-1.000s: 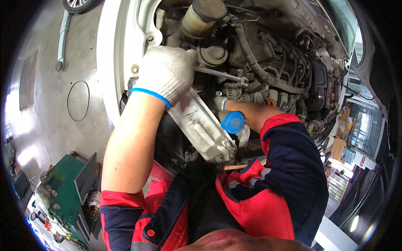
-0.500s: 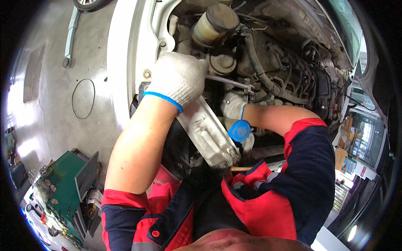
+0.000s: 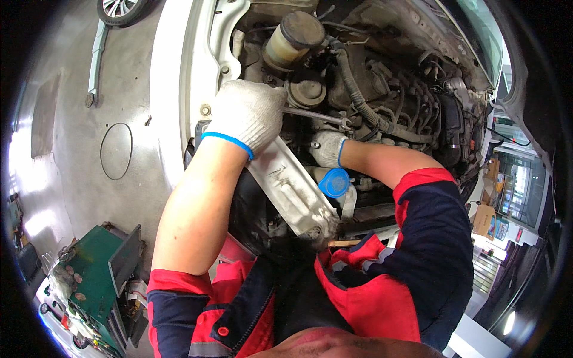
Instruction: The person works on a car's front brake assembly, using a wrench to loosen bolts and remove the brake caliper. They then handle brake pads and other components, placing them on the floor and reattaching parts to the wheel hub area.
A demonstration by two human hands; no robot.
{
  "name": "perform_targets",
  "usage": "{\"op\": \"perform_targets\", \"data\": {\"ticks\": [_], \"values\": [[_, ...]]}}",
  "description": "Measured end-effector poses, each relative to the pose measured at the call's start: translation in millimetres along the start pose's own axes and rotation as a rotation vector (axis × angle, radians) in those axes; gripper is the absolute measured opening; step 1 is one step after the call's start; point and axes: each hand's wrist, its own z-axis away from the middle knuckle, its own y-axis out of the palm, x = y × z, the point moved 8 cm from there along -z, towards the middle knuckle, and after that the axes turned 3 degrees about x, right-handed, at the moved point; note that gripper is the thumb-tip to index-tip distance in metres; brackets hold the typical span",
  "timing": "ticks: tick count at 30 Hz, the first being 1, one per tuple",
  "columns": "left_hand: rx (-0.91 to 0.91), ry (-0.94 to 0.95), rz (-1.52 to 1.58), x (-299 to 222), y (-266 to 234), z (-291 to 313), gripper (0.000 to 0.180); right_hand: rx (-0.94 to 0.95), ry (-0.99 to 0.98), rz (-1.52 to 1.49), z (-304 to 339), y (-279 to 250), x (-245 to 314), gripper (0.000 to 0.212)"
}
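Observation:
My left hand (image 3: 248,116), in a white knit glove with a blue cuff, is closed in a fist over the white front frame of a car's engine bay. From the fist a metal wrench (image 3: 313,114) points right, its far end among the hoses. Just below that end my right hand (image 3: 328,148), gloved alike, reaches down into the bay. Its fingers are mostly hidden, with a small round metal part beside them. Nearer to me lies a blue cap (image 3: 334,182) on a filler neck, by the white metal crossbar (image 3: 292,194).
A fluid reservoir with a dark lid (image 3: 302,30) stands at the far side of the bay. A ribbed hose (image 3: 352,83) runs past the engine. On the floor to the left are a black loop (image 3: 116,150), a lift arm (image 3: 96,65) and a green tool cart (image 3: 95,262).
The whole view has shifted slightly, so the bay appears a little further left. Both hands keep nearly the same places relative to the engine, and the wrench stays in my left hand.

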Motion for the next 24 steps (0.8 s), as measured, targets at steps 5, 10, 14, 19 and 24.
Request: {"op": "perform_targets", "data": {"ticks": [5, 10, 14, 19, 24], "values": [[0.006, -0.01, 0.015, 0.7, -1.2, 0.1, 0.021, 0.248, -0.141, 0.268, -11.1, 16.1, 8.6, 0.026], [-0.068, 0.008, 0.048, -0.1, -3.9, 3.3, 0.022, 0.288, -0.033, 0.251, -2.8, -1.3, 14.5, 0.028], [-0.086, 0.037, 0.076, 3.4, -4.3, 3.5, 0.023, 0.215, -0.168, 0.42, -12.2, 13.2, 14.1, 0.026], [-0.083, 0.033, 0.066, -1.5, -6.2, 2.7, 0.023, 0.092, -0.321, 0.372, -18.5, 41.5, 3.6, 0.024], [-0.121, 0.034, 0.066, 3.0, -2.9, 3.6, 0.022, 0.192, -0.115, 0.175, -9.5, 4.7, 8.5, 0.038]]}}
